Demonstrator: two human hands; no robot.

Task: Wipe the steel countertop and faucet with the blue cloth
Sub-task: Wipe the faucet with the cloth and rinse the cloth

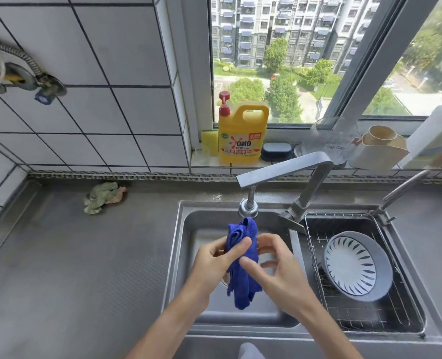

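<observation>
Stretching wide, the steel tabletop [72,268] is waiting unwiped while the faucet [282,169] is hanging over the sink [188,229]; below its spout the left hand [214,257] is pinching the blue cloth [243,268] and the right hand [276,265] is pressing it (probably wringing before wiping).

"OMO" on yellow detergent btl [241,136]

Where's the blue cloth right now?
In the head view the blue cloth hangs over the left sink basin, just under the faucet spout, held between the left hand and right hand.
</observation>
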